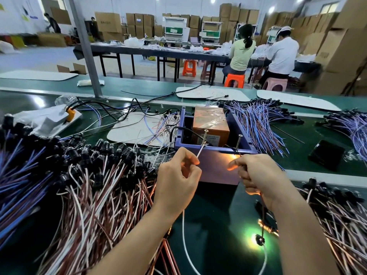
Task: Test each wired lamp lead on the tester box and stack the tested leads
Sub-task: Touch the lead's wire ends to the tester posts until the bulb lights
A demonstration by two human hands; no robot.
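- Left hand (178,179) pinched a white wire (200,151) against the left screw (205,136) of the tester box (218,167).
- Right hand (258,175) gripped a brown wire (262,215), apparently touching the right screw (238,141).
- The lamp (259,240) glowed.

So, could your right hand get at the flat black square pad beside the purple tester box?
Probably yes: the flat black square pad lies on the green belt right of the right hand, with bare belt between. That hand pinches a brown wire, so must let go first.

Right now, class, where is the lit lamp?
In the head view, the lamp glows low right of centre, below the right hand, on the lead that hand holds.
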